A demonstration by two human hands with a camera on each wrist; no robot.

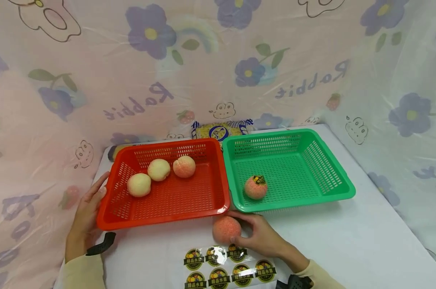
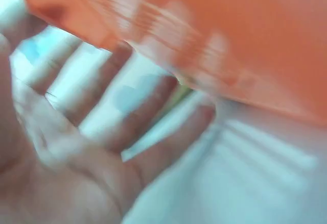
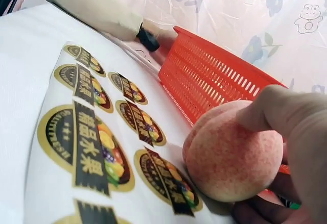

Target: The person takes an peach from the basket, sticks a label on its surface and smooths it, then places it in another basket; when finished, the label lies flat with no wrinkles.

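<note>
In the head view my right hand (image 1: 259, 235) grips a pink peach (image 1: 227, 229) low in front of the baskets. The right wrist view shows the thumb (image 3: 265, 109) pressing on top of this peach and fingers curled beneath it. At the left end of the red basket (image 1: 178, 218), my left hand (image 1: 86, 212) has its fingers against the outer wall; the left wrist view is blurred, with those fingers stretched out. Three pale peaches (image 1: 139, 185) lie in the red basket. One peach (image 1: 255, 189) with a black-and-gold sticker sits in the green basket (image 1: 294, 206).
A clear sheet of round black-and-gold fruit stickers (image 1: 242, 274) lies on the white table near the front edge. Behind the baskets rests a blue-and-yellow packet (image 1: 221, 130) by the flowered curtain (image 1: 203, 72). A dark-tipped object (image 1: 113, 152) shows behind the red basket.
</note>
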